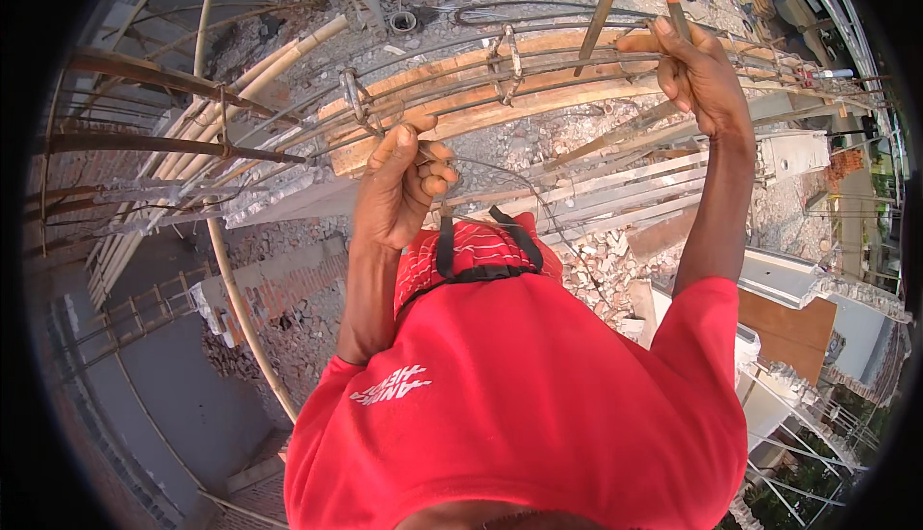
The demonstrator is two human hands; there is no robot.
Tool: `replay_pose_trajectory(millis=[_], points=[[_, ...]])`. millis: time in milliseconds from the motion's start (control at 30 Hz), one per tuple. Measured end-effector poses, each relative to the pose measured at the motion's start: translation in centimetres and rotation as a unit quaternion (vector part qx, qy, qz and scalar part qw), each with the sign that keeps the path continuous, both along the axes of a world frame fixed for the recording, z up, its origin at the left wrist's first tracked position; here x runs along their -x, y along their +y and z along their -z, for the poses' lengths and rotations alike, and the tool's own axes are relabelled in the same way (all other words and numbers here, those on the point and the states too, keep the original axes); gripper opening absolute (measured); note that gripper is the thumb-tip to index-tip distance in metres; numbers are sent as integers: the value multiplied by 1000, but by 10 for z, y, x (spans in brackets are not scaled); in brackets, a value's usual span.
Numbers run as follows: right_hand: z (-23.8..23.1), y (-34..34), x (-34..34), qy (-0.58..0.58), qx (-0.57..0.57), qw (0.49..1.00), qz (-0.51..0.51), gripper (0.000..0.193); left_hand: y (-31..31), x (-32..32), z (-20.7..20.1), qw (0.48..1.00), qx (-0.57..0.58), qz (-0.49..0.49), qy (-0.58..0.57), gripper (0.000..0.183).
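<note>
My left hand [409,179] is closed in a pinch on a thin dark tie wire [505,167], which trails away to the right and curves down. It is just in front of a bundle of long steel bars [437,95]. Square stirrups [507,64] ring the bars at intervals, one of them close beyond my left fingers. Farther right, my right hand [700,73] is raised with its fingers curled round one leg of the pincers [598,25]. Their two splayed legs carry orange bands; the top is cut off by the picture edge.
Wooden boards [567,88] lie under the bars. Bamboo poles [240,93] and dark beams [163,78] cross on the left. Broken rubble [601,271] lies below, near pale slats [625,184]. Brick wall remains [274,285] stand at lower left.
</note>
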State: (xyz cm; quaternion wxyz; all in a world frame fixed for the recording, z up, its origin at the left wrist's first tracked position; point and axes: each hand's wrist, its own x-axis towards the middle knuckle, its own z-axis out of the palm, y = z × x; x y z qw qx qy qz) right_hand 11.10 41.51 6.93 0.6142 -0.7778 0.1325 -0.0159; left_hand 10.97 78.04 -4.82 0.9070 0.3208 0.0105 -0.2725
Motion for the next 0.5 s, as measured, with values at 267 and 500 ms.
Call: replay_pose_trajectory(millis=[267, 500], points=[[38, -30, 15, 132, 234, 960, -81, 59, -14, -5, -15, 991, -112, -42, -53, 36], [98, 56, 60, -273, 485, 827, 73, 35, -13, -3, -11, 985, -129, -58, -102, 32]])
